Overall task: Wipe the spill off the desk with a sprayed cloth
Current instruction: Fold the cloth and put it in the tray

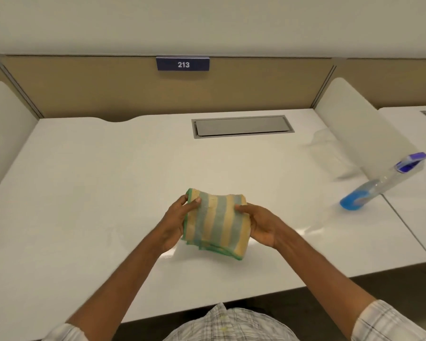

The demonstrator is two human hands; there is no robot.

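Both hands hold a folded cloth with yellow and pale blue stripes and a green edge [217,221] above the middle of the white glossy table [84,180]. The left hand [176,222] grips the left side of the cloth, with the thumb on top near the far corner and the fingers wrapped under it. The right hand [261,223] grasps the right side, with the thumb pressed on the upper face and the fingers below. The cloth is folded in several layers, and its near edge hangs a little toward the table surface; I cannot tell if it touches the table.

A clear plastic spray bottle with blue liquid and a purple nozzle [381,184] stands on the right part of the table, well apart from the hands, and looks tilted in the wide-angle view. At the back of the table there is a grey metal cable cover [241,126] set into the surface. Behind it stands a beige partition panel [96,89] with a dark blue number plate reading 213 [183,64]. The sleeves are of a light checked shirt [231,326].
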